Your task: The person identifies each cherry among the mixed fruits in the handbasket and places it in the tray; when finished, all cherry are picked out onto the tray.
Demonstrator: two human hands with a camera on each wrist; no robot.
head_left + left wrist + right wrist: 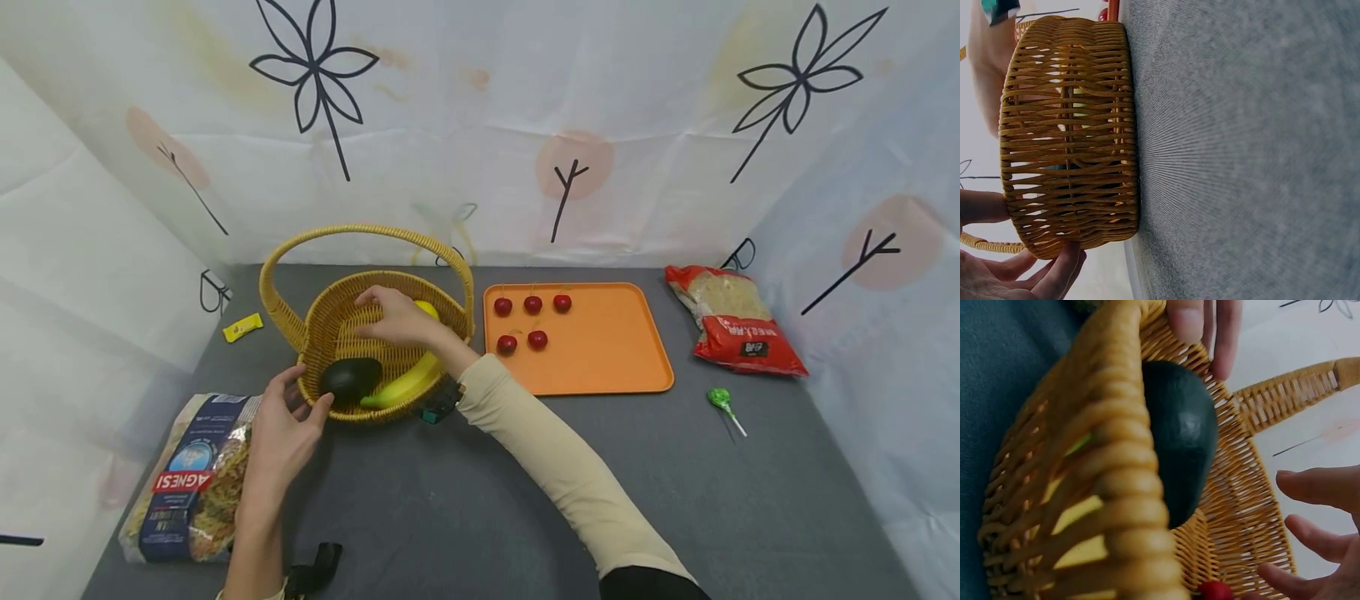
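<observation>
A yellow wicker basket [337, 333] with a tall handle stands at the left. Inside lie a dark avocado [350, 381] and a banana [408, 383], and the right wrist view also shows a red cherry [1214, 590] in it. My left hand [288, 429] holds the basket's near left rim, thumb over the edge and fingers against the outer wall [1069, 144]. Over the basket's far side, my right hand [401, 319] is spread with bent fingers; nothing shows between them. Beneath that wrist, a yellow piece [427, 308] is partly hidden.
An orange tray [600, 342] right of the basket bears several cherries [532, 304]. Farther right are a red bag [750, 342] and a green lollipop [718, 397]. On the left lie a pasta bag [180, 500] and a small yellow wrapped sweet [243, 327]. Patterned cloth [480, 167] encloses the grey table [465, 517].
</observation>
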